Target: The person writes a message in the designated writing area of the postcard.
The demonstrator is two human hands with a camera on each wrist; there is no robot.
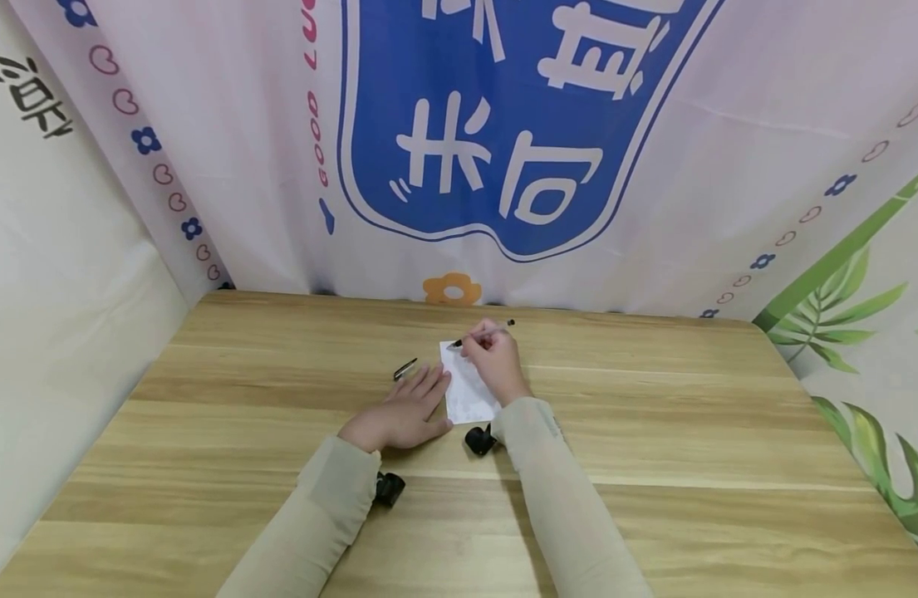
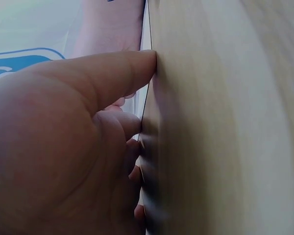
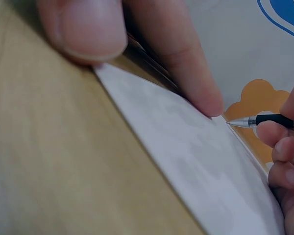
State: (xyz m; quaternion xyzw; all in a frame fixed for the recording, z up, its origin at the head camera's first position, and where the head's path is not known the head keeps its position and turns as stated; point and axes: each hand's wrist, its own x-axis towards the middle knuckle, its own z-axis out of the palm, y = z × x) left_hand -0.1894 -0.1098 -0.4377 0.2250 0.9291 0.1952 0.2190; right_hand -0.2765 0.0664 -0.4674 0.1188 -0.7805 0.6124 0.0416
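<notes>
A small white sheet of paper (image 1: 468, 392) lies on the wooden table. My right hand (image 1: 498, 363) pinches a pen (image 1: 491, 330) over the far part of the sheet; in the right wrist view the pen's silver tip (image 3: 240, 122) points at the paper's far edge, and I cannot tell whether it touches. My left hand (image 1: 405, 415) lies with straight, spread fingers along the sheet's left edge, the thumb and index fingertip at the paper in the right wrist view. Just beyond the left fingers a dark pen cap (image 1: 405, 369) rests on the table.
The wooden table (image 1: 690, 432) reaches back to a printed curtain (image 1: 264, 166) with a blue emblem. Fabric walls stand at the left and right. Black wrist cameras (image 1: 389, 489) sit under both sleeves.
</notes>
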